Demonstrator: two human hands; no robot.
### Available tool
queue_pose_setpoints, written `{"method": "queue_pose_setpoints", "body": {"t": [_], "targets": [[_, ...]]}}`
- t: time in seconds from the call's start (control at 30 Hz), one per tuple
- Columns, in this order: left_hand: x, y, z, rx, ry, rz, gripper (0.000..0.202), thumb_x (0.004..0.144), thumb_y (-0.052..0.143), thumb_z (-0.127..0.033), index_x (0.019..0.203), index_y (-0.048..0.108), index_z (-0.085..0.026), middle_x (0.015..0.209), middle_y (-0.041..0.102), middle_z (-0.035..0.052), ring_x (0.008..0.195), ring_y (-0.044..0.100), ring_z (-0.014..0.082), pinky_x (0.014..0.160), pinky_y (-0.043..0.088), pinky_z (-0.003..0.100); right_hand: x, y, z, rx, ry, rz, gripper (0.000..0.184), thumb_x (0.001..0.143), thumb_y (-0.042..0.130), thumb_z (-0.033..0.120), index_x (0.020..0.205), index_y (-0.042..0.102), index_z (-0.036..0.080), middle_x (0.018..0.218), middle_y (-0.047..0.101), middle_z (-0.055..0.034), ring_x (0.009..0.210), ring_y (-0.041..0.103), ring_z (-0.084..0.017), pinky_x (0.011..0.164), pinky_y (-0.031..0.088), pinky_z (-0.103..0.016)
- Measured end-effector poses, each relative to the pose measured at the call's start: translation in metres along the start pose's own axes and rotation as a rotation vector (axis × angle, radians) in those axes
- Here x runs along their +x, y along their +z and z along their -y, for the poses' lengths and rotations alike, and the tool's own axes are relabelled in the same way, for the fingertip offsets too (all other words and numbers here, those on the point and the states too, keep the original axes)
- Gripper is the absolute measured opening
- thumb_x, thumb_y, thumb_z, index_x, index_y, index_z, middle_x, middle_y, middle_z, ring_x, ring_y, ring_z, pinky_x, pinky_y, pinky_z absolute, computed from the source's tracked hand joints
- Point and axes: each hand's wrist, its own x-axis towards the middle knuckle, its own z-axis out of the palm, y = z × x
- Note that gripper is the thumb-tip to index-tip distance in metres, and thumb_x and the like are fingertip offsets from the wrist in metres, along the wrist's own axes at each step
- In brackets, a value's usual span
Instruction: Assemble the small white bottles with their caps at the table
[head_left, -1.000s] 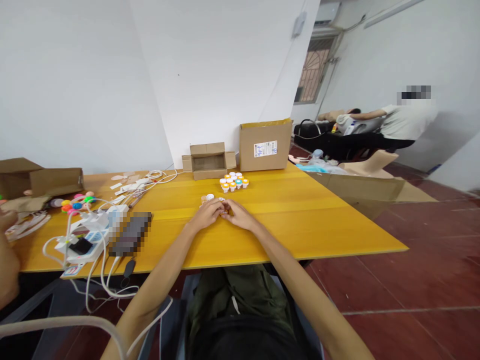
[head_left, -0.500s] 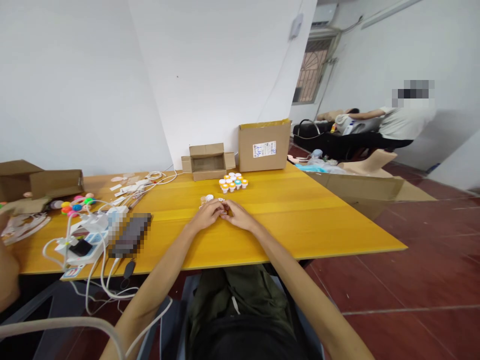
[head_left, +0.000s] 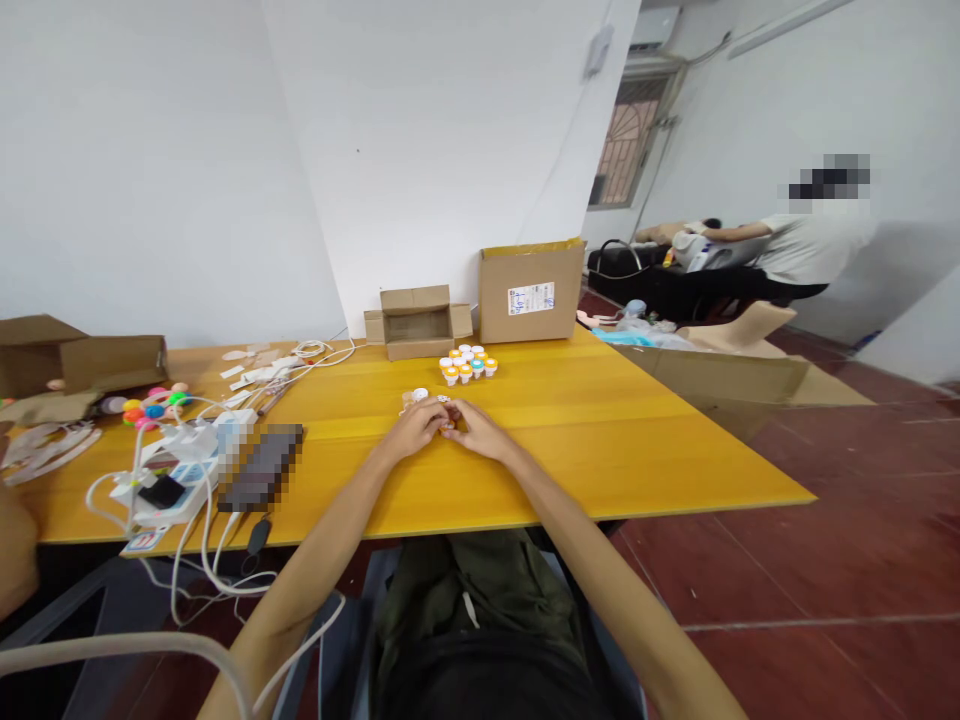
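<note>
My left hand (head_left: 411,430) and my right hand (head_left: 481,432) meet over the table, fingertips together and curled inward. Whatever small thing they pinch is mostly hidden by the fingers. Just beyond my left hand lie a white round-topped piece (head_left: 421,394) and other small pieces, partly covered by the fingers. Farther back stands a tight cluster of several small round-topped pieces (head_left: 465,371) with white, orange and teal tops.
Behind the cluster are an open cardboard box (head_left: 420,349) and a taller closed carton (head_left: 532,300). To the left lie a phone (head_left: 264,468), a power strip (head_left: 180,505) with white cables, and colourful balls (head_left: 154,410). A person (head_left: 810,245) sits at the far right.
Both hands stay together in nearly the same place, with only slight finger movement. The view has shifted very slightly.
</note>
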Motion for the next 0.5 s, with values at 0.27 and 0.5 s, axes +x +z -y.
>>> {"method": "queue_pose_setpoints", "body": {"t": [0.27,0.5], "targets": [[0.0,0.0012,0.003,-0.023,-0.004,0.0,0.022,0.097,0.048,-0.021,0.085,0.066,-0.021,0.085,0.064,0.0052,0.088,0.059,0.0205,0.085,0.048,0.035,0.0022,0.0,-0.001,0.049,-0.012,-0.016,0.027,0.081,0.062,0.015,0.107,0.062,0.022,0.102,0.072,-0.0037,0.092,0.068,-0.018,0.092,0.055,-0.038],[0.0002,-0.0002,0.0006,-0.022,0.004,0.003,0.022,0.097,0.048,-0.02,0.082,0.065,-0.021,0.084,0.063,0.0049,0.087,0.059,0.0198,0.084,0.048,0.033,0.0029,-0.0017,0.0016,0.086,0.007,-0.001,0.033,0.077,0.056,0.01,0.107,0.064,0.021,0.105,0.073,-0.0049,0.096,0.068,-0.019,0.095,0.054,-0.04]]}}
